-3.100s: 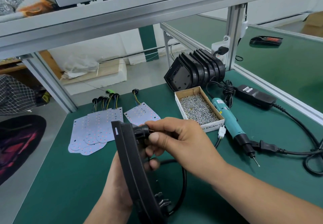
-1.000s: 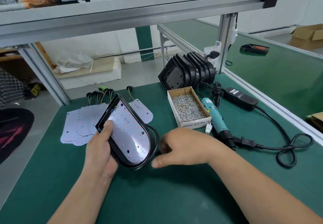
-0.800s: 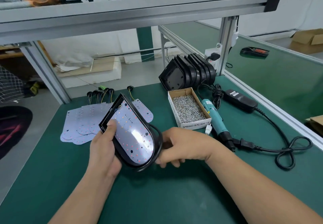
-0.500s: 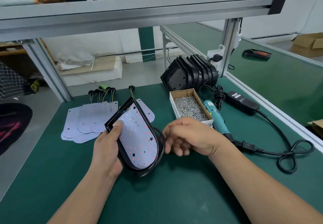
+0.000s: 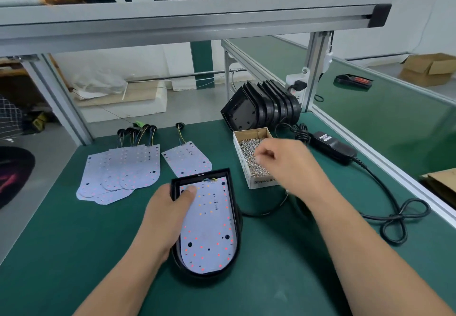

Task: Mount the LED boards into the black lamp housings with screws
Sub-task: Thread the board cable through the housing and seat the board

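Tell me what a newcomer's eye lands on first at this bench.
First, the black lamp housing at the centre of the green mat, with a white LED board dotted red seated in it, gripped at its left edge by the left hand. Next, the right hand, fingers curled, over the open box of screws behind and to the right. Loose LED boards fan out at the left.

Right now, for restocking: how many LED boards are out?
About 7: one board in the housing the left hand holds, a lone board behind it, roughly five in the pile; overlaps may hide more.
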{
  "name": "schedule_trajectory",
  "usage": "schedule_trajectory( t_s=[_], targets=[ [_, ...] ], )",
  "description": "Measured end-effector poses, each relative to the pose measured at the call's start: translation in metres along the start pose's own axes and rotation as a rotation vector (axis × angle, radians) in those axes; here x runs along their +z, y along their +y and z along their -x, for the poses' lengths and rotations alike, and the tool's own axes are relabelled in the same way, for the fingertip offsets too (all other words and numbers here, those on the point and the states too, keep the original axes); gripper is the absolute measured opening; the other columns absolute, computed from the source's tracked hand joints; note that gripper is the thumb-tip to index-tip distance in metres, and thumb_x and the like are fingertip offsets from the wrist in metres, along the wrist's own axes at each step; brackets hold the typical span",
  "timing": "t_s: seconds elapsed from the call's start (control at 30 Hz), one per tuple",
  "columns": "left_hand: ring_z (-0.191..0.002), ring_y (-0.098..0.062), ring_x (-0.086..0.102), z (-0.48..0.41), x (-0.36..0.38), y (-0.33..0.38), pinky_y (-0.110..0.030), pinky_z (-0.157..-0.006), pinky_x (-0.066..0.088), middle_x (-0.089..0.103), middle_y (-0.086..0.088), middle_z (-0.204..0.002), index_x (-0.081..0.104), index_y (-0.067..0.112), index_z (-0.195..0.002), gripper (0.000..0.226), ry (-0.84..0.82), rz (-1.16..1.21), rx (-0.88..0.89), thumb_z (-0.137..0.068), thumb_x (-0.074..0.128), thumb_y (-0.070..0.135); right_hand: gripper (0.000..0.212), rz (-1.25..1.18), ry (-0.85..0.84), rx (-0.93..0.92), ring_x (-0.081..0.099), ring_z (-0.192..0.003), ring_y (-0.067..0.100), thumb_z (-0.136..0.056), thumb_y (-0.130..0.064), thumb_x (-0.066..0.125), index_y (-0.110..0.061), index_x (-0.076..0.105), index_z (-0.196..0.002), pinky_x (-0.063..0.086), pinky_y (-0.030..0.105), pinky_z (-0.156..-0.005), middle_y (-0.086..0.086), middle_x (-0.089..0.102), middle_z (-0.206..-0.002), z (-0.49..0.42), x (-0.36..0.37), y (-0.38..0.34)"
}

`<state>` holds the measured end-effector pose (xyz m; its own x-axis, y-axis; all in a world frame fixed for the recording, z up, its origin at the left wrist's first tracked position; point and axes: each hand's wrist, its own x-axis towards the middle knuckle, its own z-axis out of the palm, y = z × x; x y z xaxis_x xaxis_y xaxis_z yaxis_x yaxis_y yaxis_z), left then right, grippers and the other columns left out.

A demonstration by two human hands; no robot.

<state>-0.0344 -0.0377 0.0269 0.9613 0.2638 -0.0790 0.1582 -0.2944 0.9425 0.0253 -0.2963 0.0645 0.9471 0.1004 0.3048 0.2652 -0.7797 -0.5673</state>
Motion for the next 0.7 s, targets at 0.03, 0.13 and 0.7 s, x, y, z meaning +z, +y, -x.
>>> schedule_trajectory(
  t_s=[0.03, 0.13, 0.7],
  targets=[
    [-0.087, -0.018, 0.068, 0.002, 0.001, 0.001, -0.034, -0.073, 0.051, 0.072, 0.007, -0.094, 0.066, 0.021, -0.100, 0.010, 0.026, -0.035, 0.024, -0.102, 0.065, 0.031, 0.010, 0.065, 0.034, 0.001, 0.061, -0.077, 0.012, -0.097, -0.023, 0.064, -0.025, 0.072, -0.092, 0.051, 0.033, -0.070, -0.010, 0.069, -0.079, -0.004, -0.001, 0.006],
    [-0.094, -0.011, 0.066, 0.006, 0.005, 0.004, -0.029, -0.074, 0.050, 0.069, 0.007, -0.106, 0.063, 0.026, -0.114, 0.016, 0.073, -0.038, 0.075, -0.099, 0.064, 0.021, 0.012, 0.376, -0.128, -0.012, 0.056, -0.094, 0.028, -0.097, -0.024, 0.062, -0.017, 0.070, -0.091, 0.049, 0.040, -0.076, -0.004, 0.062, -0.078, -0.017, 0.009, 0.015],
    [-0.131, -0.019, 0.054, 0.006, -0.015, 0.014, -0.045, -0.113, 0.045, 0.052, 0.002, -0.140, 0.050, 0.033, -0.149, 0.082, -0.059, -0.125, 0.058, -0.068, 0.064, 0.036, 0.053, 0.433, -0.251, 0.280, 0.065, -0.093, 0.022, -0.093, -0.072, 0.054, -0.026, 0.058, -0.119, 0.054, 0.039, -0.081, -0.005, 0.065, -0.104, 0.024, -0.047, 0.065]
  ],
)
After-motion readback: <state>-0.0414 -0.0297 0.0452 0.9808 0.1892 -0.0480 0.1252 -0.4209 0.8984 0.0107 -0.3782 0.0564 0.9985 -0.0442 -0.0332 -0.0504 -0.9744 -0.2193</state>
